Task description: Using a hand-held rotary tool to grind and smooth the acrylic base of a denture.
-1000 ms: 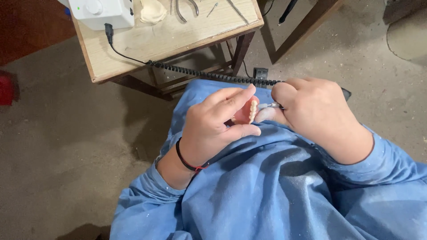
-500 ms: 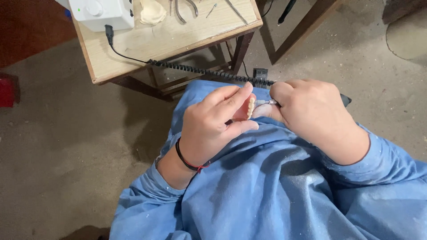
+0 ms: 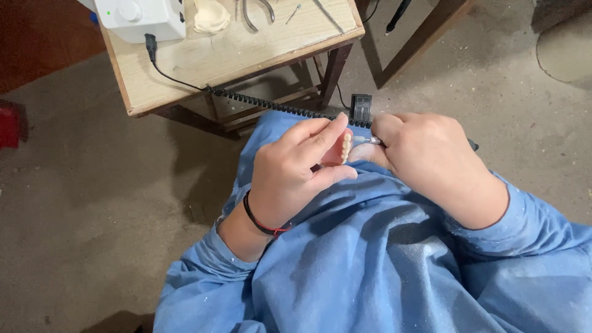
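Note:
My left hand (image 3: 295, 168) grips a pink denture (image 3: 338, 150) with a row of white teeth, held over my lap. A black and red band circles that wrist. My right hand (image 3: 425, 157) is closed around a rotary handpiece (image 3: 370, 140); its metal tip touches the denture's teeth. Most of the handpiece is hidden inside my fist. Both hands rest close together above my blue gown (image 3: 370, 259), which is dusted with white specks.
A small wooden table (image 3: 216, 58) stands ahead with a white control box (image 3: 139, 15), a pale plaster cast (image 3: 211, 15), pliers (image 3: 253, 12) and thin metal tools. A coiled black cord (image 3: 271, 105) runs from the box toward my hands. Dusty concrete floor surrounds me.
Both hands have barely shifted; the denture is turned slightly in my left fingers while the handpiece tip stays against it.

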